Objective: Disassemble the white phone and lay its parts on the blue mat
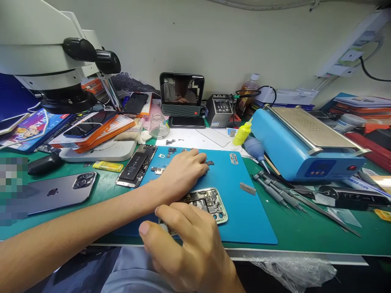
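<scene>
An opened phone frame (210,201) with its circuit boards bare lies on a blue work mat (244,211). My right hand (186,244) is closed on the near end of this frame, thumb to the left, and hides that part. My left hand (183,171) reaches across the mat from the left, its fingers bunched together and pointing down at several small dark parts (210,163) scattered on the far side of the mat. Whatever sits under the fingertips is hidden.
A second opened phone with a black battery (136,166) lies left of the mat, and a grey phone (58,191) lies face down further left. A microscope (45,61) hangs over the back left. Screwdrivers and tweezers (281,191), a blue heating machine (299,146) and a yellow bottle (242,133) stand right.
</scene>
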The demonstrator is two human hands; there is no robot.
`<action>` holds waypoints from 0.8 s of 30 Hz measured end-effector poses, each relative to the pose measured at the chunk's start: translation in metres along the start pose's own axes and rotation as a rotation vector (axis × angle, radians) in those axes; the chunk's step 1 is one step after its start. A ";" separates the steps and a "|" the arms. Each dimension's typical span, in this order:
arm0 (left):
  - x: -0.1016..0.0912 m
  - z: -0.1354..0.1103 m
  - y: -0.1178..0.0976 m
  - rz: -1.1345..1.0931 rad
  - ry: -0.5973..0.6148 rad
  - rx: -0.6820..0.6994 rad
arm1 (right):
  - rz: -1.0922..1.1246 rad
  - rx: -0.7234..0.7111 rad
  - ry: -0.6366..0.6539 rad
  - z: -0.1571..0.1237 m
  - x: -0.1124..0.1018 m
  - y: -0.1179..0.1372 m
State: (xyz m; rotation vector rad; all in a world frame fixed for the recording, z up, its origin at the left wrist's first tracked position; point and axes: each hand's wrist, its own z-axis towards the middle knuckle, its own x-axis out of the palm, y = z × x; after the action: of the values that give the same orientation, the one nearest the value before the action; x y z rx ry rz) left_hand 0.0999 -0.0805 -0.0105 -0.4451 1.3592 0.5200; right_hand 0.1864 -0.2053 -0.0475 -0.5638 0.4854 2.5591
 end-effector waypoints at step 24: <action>-0.026 -0.110 0.030 -0.414 -0.424 -0.206 | 0.080 0.045 0.014 0.001 -0.005 -0.004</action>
State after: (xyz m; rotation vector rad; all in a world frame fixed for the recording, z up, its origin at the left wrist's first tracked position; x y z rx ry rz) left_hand -0.0087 -0.1227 -0.0024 -0.7206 0.7805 0.3822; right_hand 0.1924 -0.2034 -0.0450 -0.5575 0.5794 2.6141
